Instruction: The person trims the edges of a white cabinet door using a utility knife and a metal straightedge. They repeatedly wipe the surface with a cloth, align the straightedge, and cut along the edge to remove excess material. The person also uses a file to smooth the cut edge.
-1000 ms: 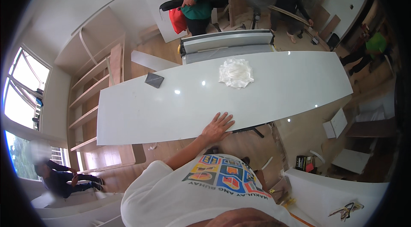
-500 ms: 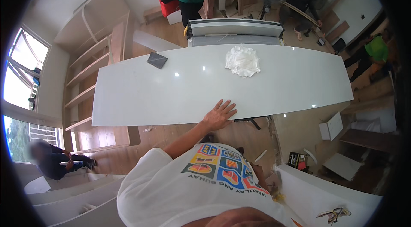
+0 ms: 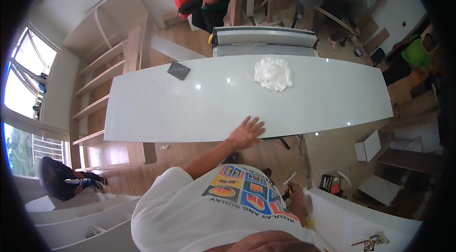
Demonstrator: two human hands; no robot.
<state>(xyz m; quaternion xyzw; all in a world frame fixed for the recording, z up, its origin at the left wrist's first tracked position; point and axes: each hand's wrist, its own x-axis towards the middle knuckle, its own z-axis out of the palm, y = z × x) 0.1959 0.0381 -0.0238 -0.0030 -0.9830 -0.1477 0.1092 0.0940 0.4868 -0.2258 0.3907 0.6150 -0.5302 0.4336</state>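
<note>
While the left hand (image 3: 246,135) is lying flat at the panel's near edge, fingers spread and holding nothing, the right hand (image 3: 297,198) is apparently gripping a dark tool (image 3: 287,194) — too small to identify — down beside the shirt (image 3: 190,209). The panel (image 3: 204,114) is stretching across the space ahead, its ends reaching well out to both sides. One dark leg (image 3: 284,143) is showing beneath; most of the support is hiding from view. If the panel is lying loose, harder pressing on that edge would be risking a tilt — sending the bundle (image 3: 273,75) and dark square (image 3: 178,71) sliding. Careless handling of the tool would be risking a scratched face.
</note>
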